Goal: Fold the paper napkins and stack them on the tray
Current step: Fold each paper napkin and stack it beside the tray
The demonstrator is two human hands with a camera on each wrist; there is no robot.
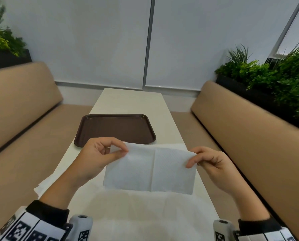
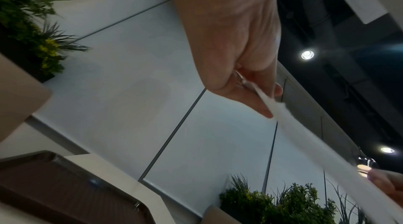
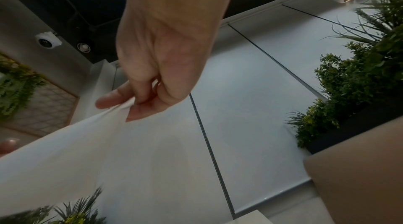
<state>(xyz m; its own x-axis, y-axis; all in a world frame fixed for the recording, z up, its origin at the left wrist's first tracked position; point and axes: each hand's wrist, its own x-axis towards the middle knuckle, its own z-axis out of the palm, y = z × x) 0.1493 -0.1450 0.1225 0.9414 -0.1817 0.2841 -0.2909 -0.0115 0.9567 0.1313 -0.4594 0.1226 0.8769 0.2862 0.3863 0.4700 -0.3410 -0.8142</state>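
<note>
black cuffs (image 1: 47, 212) — white marker-printed bands (grey wrist cameras (image 1: 81, 225)).

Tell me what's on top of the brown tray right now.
Nothing shows on the brown tray. The left hand and the held napkin cover its near edge, so that strip cannot be checked.

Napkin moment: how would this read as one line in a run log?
stage: folding | left hand: pinches napkin top corner | right hand: pinches opposite corner | napkin: held above table | tray: no napkins
</note>
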